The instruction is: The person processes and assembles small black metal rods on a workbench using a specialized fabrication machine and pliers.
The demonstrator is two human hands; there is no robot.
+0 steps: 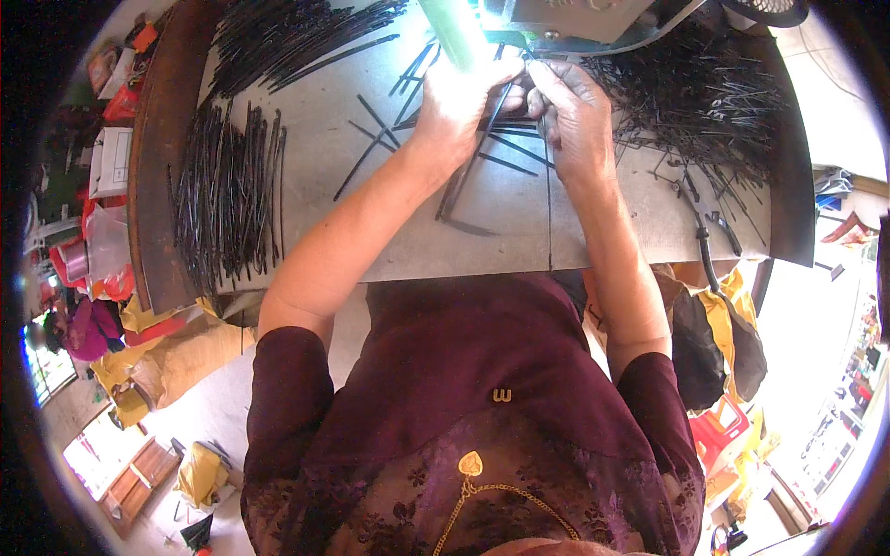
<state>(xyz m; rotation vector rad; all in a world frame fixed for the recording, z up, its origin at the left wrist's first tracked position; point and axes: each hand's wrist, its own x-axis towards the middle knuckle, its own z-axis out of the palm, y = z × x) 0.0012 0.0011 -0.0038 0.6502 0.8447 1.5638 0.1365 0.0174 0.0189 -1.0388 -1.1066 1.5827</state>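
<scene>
My left hand [461,104] and my right hand [573,111] are close together at the far middle of a grey worktable [519,241], just under a metal machine [575,18] with a bright green-white light. Both hands pinch thin black strips [508,97] between the fingers. More loose black strips [464,190] lie on the table below my hands. My right hand's fingers look dark and smudged.
A neat row of thin black strips [227,195] lies at the table's left. Another heap [287,37] sits at the far left, and a tangled pile [714,97] at the right. Boxes and bags [102,157] crowd the floor on the left; a red stool [718,431] stands at the right.
</scene>
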